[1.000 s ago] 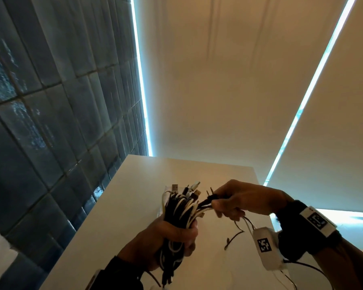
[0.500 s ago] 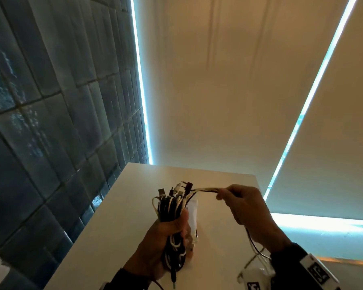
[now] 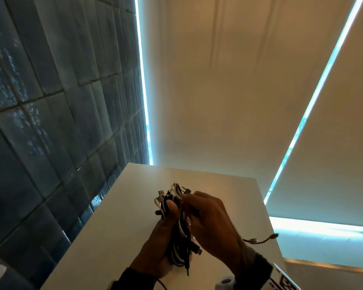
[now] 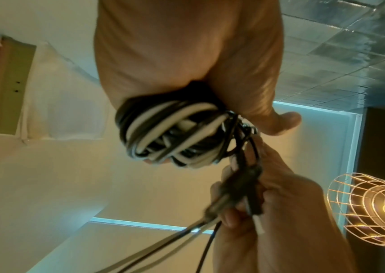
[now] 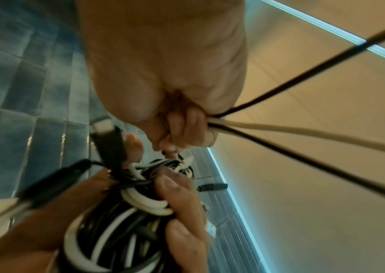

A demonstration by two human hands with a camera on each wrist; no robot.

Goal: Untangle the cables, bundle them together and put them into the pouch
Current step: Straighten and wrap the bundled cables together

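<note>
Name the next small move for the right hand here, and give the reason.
Probably keep winding: carry the loose cable ends around the cable bundle once more. The left hand grips the bundle above the table, while the right hand pinches several strands beside it, and free tails trail away, so the bundle is not yet secured.

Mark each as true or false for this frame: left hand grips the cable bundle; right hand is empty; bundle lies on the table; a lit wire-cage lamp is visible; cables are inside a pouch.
1. The left hand grips the cable bundle. True.
2. The right hand is empty. False: it pinches loose cable strands.
3. The bundle lies on the white table. False: it is held above it.
4. A lit wire-cage lamp is visible. True.
5. The cables are inside a pouch. False: they are in the hands; no pouch is clearly visible.
</note>
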